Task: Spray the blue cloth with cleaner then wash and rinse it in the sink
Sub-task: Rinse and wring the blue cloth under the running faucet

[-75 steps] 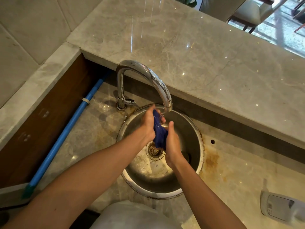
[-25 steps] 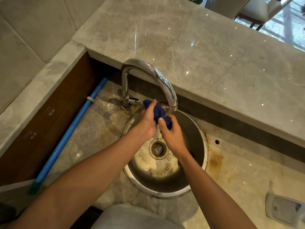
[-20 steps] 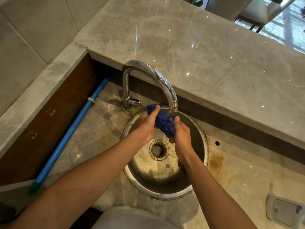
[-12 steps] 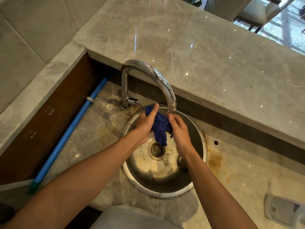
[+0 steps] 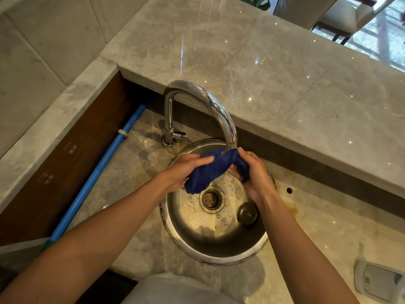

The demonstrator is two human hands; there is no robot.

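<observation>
Hands, left hand (image 5: 184,170) and right hand (image 5: 254,172), grip bunched wet dark-blue cloth (image 5: 211,170) under curved chrome faucet (image 5: 210,106); soft, limp, likely heavy with water, best held by its ends.

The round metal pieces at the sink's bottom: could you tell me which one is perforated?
The drain strainer at the centre, pierced with small holes; the loose stopper to its right is a solid dome.
</observation>
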